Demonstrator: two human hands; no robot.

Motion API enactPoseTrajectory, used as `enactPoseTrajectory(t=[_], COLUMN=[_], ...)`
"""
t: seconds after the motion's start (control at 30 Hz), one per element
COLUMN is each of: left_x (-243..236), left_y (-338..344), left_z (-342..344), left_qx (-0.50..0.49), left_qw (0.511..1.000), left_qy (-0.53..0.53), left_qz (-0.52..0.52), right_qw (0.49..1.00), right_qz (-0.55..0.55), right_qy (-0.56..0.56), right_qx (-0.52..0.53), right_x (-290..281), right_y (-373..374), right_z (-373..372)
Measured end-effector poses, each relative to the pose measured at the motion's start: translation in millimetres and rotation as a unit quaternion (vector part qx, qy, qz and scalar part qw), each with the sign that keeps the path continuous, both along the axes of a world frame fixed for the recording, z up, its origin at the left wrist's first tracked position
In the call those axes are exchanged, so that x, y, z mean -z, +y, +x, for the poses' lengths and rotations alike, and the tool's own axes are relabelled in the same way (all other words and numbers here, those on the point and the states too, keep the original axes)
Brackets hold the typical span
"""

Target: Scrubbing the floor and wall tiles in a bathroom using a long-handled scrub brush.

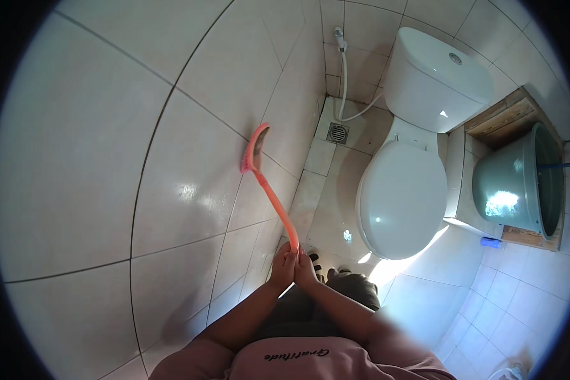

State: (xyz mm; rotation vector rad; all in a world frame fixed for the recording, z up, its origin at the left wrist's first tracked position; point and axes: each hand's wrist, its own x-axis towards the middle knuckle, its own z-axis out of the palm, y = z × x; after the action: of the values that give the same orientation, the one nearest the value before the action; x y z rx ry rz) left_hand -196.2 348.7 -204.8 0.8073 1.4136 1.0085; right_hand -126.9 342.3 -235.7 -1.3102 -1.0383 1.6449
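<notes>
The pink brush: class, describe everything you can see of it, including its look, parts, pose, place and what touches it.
The pink brush looks like plastic, with a long thin handle and a curved head bearing pale bristles. It slants up and left from the hands. Its head presses against the tiled wall. The left hand and right hand clasp the handle's lower end together.
</notes>
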Motion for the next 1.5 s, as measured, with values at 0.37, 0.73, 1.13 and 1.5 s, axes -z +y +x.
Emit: enactPoseTrajectory(t=[0.37, 0.73, 1.13, 1.5], left_x=[24.3, 29.1, -337.7, -408.0], left_y=[43.6, 103.8, 221.7, 239.3], left_z=[11.6, 18.7, -47.9, -25.0], left_qx=[-0.039, 0.08, 0.055, 0.085], left_qw=[0.976, 0.927, 0.601, 0.088], left_qy=[0.034, -0.092, 0.672, 0.988], left_qz=[-0.21, -0.355, 0.43, 0.095], right_qw=[0.944, 0.958, 0.976, 0.9], right_qz=[-0.329, -0.258, -0.215, -0.333], right_qy=[0.014, 0.058, 0.034, 0.282], right_qx=[-0.027, -0.113, -0.026, -0.002], right_x=[1.8, 35.9, -1.2, -62.5], right_y=[57.6, 101.8, 209.7, 295.3], right_z=[11.4, 44.4, 39.7, 53.6])
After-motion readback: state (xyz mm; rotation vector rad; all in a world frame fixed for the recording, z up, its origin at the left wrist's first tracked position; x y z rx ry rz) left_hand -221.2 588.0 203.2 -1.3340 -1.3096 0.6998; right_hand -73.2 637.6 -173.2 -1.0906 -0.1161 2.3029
